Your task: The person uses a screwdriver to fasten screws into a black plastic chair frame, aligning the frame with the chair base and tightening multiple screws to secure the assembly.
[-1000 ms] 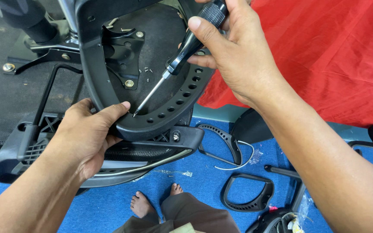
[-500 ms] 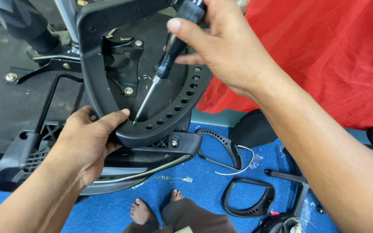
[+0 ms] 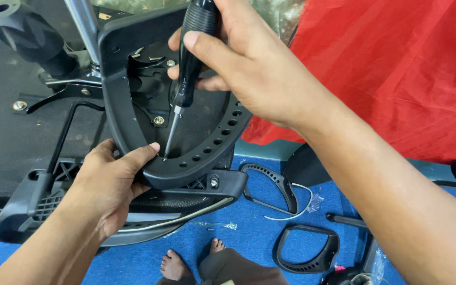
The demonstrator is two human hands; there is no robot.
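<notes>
Two bare feet (image 3: 188, 264) poke in at 6 o'clock on the blue floor (image 3: 249, 248), right at the bottom edge. Just above them the left hand (image 3: 109, 184) comes in from about 8 o'clock, fingers wrapped over the lower rim of a black plastic bracket (image 3: 207, 153), thumb pressed on top right next to the tool tip. That bracket is a curved piece with a row of small holes along its arc, sitting dead centre over the black mesh chair seat (image 3: 22, 137) that fills the 9 o'clock side. The right hand (image 3: 249, 74) reaches in from 4 o'clock and is clamped around the black ribbed handle of a screwdriver (image 3: 186, 84), shaft angled down so the tip lands on the bracket's inner edge, touching it just beside the left thumb. Over at 4 to 5 o'clock there's a loose black armrest loop (image 3: 307, 248) on the floor and a white cable (image 3: 296, 203) near it. Further back, a silver gas-lift post (image 3: 83, 29) rises at 11 o'clock, and red cloth (image 3: 397, 74) covers the whole 2 o'clock area.
</notes>
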